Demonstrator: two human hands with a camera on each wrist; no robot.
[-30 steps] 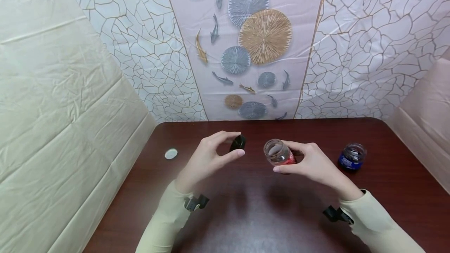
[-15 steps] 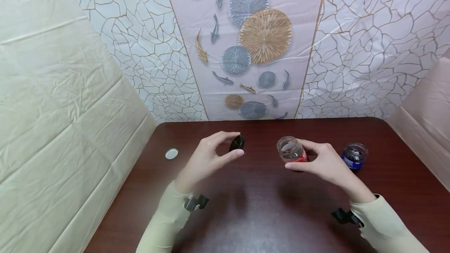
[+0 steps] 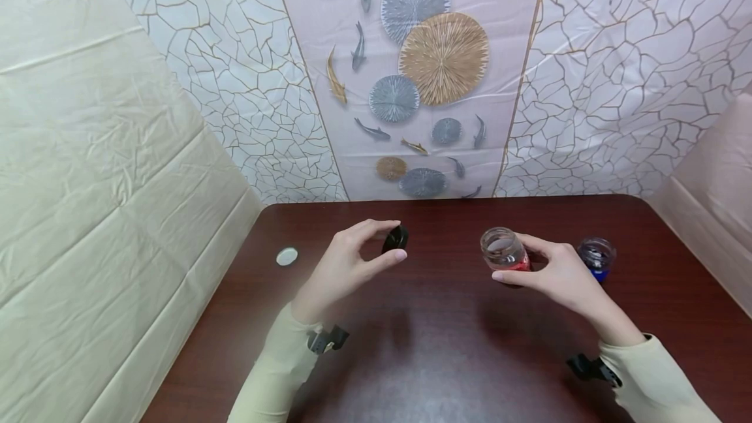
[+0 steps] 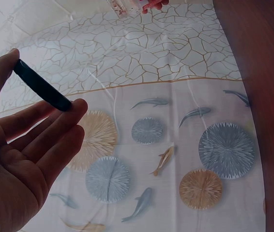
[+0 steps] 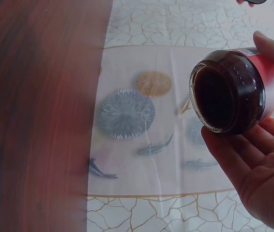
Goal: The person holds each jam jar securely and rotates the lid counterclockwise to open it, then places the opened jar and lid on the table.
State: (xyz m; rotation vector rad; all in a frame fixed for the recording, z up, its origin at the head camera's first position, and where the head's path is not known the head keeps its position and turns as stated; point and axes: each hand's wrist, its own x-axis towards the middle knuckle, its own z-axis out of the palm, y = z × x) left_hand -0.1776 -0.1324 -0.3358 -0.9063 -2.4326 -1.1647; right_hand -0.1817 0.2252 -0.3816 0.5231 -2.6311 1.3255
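My left hand point(image 3: 346, 263) pinches a black jar lid point(image 3: 395, 239) by its edges, between thumb and fingertips, above the table. In the left wrist view the lid point(image 4: 42, 86) shows edge-on. With my right hand point(image 3: 552, 274) I grip an uncapped glass jar point(image 3: 504, 250) with a red label, held up and tilted a little to the left. Dark contents fill its lower part, as the right wrist view shows at the jar's base point(image 5: 219, 94). Behind my right hand stands a second open jar point(image 3: 598, 256) with a blue label, partly hidden by the hand.
A round whitish lid point(image 3: 286, 256) lies on the dark red-brown table point(image 3: 435, 344) at the left. Patterned cloth point(image 3: 423, 83) hangs along the table's back edge, and pale cloth walls point(image 3: 117, 181) close in both sides.
My right hand has carried the red-labelled jar to the right, away from the lid and in front of the blue-labelled jar. The left hand with its lid has stayed almost still.
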